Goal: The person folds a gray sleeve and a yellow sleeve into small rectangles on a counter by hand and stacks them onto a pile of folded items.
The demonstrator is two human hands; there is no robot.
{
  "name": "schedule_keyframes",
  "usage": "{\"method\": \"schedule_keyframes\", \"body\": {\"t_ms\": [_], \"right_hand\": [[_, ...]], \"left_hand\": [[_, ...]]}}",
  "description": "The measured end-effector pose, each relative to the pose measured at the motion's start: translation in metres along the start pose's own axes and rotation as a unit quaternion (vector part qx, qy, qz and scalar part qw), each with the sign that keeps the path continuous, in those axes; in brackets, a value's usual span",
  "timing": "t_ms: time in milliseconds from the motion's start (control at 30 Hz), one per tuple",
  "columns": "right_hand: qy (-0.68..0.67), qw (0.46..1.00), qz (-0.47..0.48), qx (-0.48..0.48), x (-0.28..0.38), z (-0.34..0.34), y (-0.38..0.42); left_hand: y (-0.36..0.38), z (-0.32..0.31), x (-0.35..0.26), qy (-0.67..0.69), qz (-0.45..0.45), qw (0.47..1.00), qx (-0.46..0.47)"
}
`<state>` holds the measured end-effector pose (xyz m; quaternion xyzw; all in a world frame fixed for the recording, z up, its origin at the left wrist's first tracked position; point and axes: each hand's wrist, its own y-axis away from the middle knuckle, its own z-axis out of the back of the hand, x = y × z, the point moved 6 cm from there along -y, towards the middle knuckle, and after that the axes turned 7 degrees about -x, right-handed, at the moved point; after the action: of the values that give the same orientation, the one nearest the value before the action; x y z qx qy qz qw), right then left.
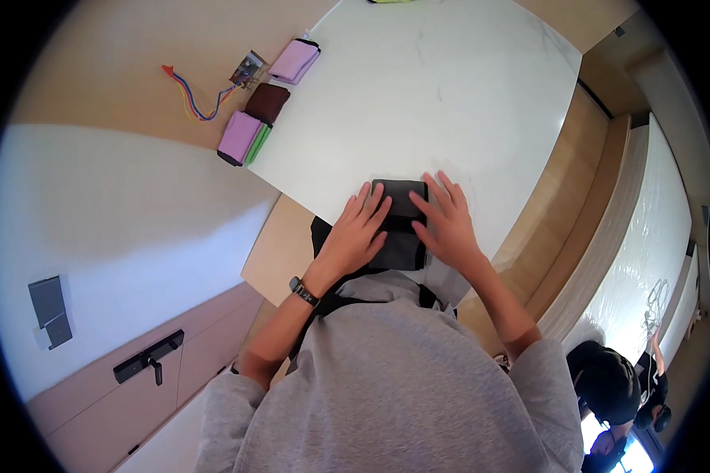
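Note:
A dark grey folded cloth with black edging lies at the near edge of the white table, a fold line running across its middle. Along its left side rests my left hand, fingers stretched out and fingertips on the fabric. On the opposite side my right hand is spread, with thumb and index finger over the cloth's right border. Neither hand grips the fabric. A dark watch is on my left wrist.
At the table's left edge lie a pink folded cloth, a brown one, another pink one and a green one. Coloured wires hang near them. A white table stretches ahead. Another person is at lower right.

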<state>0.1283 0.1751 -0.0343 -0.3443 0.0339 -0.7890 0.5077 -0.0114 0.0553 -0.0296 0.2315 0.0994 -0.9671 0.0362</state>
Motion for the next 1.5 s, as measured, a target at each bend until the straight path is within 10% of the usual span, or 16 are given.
{"method": "schedule_keyframes", "body": {"t_ms": [300, 500, 667, 1100, 1500], "right_hand": [[-0.092, 0.993, 0.019, 0.076, 0.038, 0.012, 0.037], [-0.203, 0.949, -0.229, 0.069, 0.028, 0.001, 0.042], [-0.312, 0.878, -0.357, 0.058, 0.018, -0.008, 0.053], [-0.277, 0.888, -0.362, -0.051, -0.021, -0.008, 0.009], [-0.228, 0.887, -0.399, 0.039, -0.014, 0.0, 0.026]], "left_hand": [[0.025, 0.018, -0.003, 0.117, -0.002, 0.993, -0.003], [0.045, -0.004, 0.019, 0.314, 0.275, 0.906, -0.07], [0.055, -0.011, 0.018, 0.325, 0.329, 0.886, -0.035], [-0.002, -0.021, 0.035, 0.324, 0.319, 0.882, -0.121], [0.025, -0.027, 0.032, 0.379, 0.372, 0.846, -0.047]]}}
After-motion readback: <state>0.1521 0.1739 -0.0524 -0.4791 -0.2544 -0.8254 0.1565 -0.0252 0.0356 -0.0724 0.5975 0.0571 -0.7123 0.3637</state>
